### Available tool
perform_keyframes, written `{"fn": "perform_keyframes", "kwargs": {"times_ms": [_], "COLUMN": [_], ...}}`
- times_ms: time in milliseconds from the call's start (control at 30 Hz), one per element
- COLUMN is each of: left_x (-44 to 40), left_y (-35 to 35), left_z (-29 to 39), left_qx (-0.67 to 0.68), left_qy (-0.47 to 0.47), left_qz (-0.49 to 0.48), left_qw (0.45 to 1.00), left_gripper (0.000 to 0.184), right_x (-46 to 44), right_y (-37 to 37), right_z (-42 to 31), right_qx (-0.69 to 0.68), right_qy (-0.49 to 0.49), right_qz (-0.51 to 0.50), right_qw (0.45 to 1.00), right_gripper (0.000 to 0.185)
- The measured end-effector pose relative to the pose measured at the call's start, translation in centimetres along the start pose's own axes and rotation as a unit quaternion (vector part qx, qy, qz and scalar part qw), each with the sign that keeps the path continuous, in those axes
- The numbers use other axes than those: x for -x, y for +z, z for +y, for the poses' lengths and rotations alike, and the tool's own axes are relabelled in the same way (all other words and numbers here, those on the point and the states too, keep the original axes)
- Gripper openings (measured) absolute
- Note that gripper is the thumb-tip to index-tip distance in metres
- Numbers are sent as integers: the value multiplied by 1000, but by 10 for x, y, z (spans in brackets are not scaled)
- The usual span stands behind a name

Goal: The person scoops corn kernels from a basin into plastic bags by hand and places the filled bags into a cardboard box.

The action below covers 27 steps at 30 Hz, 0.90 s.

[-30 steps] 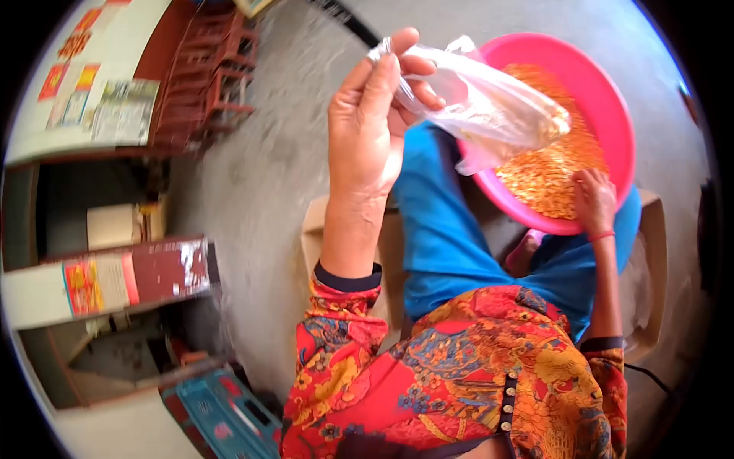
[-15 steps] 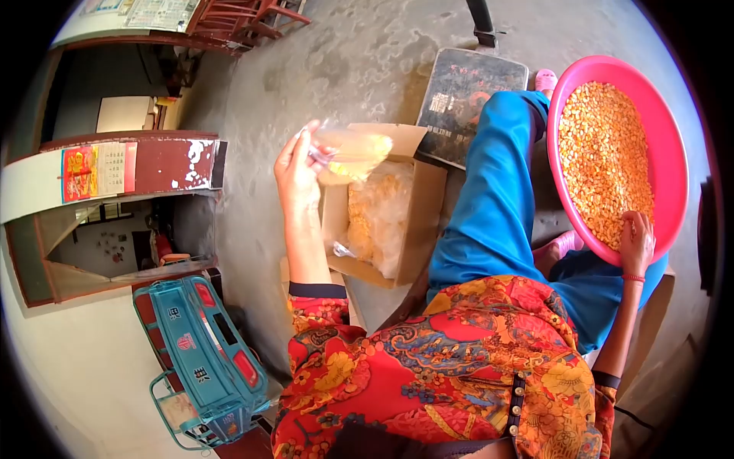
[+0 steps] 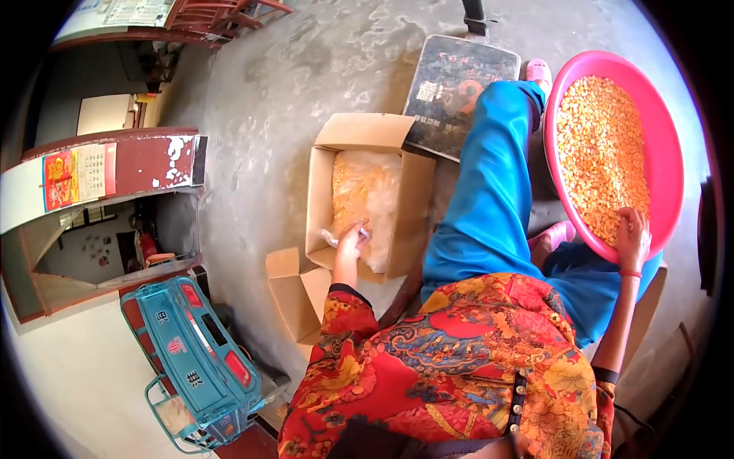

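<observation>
My left hand [image 3: 352, 242] reaches into an open cardboard box [image 3: 413, 200], fingers closed on a clear plastic bag [image 3: 329, 238] whose crumpled end sticks out beside the hand. Filled clear bags with yellow contents [image 3: 353, 183] lie inside the box. Over the near rim of a pink basin [image 3: 667, 153] hangs my right hand [image 3: 634, 239], its fingers bent together at the edge of the corn kernels [image 3: 600, 145]. What those fingertips hold, if anything, is hidden. The basin tilts against my leg.
A dark, flat platform with worn lettering [image 3: 459, 88] lies on the floor beyond the box. Another open carton [image 3: 287, 287] stands left of my arm. Farther left are a teal ride-on or cart-like object [image 3: 191, 356] and a doorway wall with a calendar [image 3: 94, 170].
My left hand has come down from above the box into its near side, taking the clear bag with it. My right hand stays at the basin. The view has shifted slightly.
</observation>
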<state>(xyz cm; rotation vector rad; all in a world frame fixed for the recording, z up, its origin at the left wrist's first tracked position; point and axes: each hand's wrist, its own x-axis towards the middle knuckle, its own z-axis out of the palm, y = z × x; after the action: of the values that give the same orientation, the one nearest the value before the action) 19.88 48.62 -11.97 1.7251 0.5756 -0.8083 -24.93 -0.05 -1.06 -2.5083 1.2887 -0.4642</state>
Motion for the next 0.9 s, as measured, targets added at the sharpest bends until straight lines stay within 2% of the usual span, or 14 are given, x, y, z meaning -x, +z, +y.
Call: {"fn": "perform_keyframes", "kwargs": {"times_ms": [67,133,233,333,400,433,467,533,600,667,733,800,867,900], "left_x": [-5,15,34,47,15,-29,-65,4,14,19,-17,-25,-23,-19], "left_y": [-5,-10,-15,15,33,26,26,76,86,80,54,51,56,56], "left_z": [7,52,84,68,14,-34,-70,-57,-41,-23,-16,-3,-3,-9], "left_qx": [-14,-40,-35,-67,-113,-318,-510,-677,-619,-507,-470,-369,-276,-264], "left_qy": [10,79,46,70,41,68,100,322,267,397,526,441,124,32], "left_qz": [-18,19,13,-40,-118,-101,-86,50,59,106,87,-47,-95,-105], "left_qw": [1000,996,998,995,986,940,850,660,736,758,703,817,948,958], "left_gripper": [19,21,27,24,28,26,25,27,24,21,22,26,28,28], "right_x": [-2,-2,-1,0,0,-1,-1,0,0,0,0,0,1,2], "right_y": [-1,-2,-3,-5,-2,-2,-4,-11,-14,-15,-13,-14,-15,-14], "right_z": [-1,-3,-5,-10,-10,-11,-11,-23,-27,-30,-27,-28,-29,-28], "right_qx": [0,8,19,11,12,17,29,39,38,30,34,31,33,33], "right_qy": [2,-1,7,20,28,24,25,29,45,43,50,60,74,77], "right_qz": [1,-7,-7,-2,6,0,0,15,20,33,29,31,24,25], "right_qw": [1000,1000,1000,1000,1000,1000,999,999,998,998,998,997,996,996], "right_gripper": [8,8,8,8,7,6,5,4,4,4,5,5,5,5]}}
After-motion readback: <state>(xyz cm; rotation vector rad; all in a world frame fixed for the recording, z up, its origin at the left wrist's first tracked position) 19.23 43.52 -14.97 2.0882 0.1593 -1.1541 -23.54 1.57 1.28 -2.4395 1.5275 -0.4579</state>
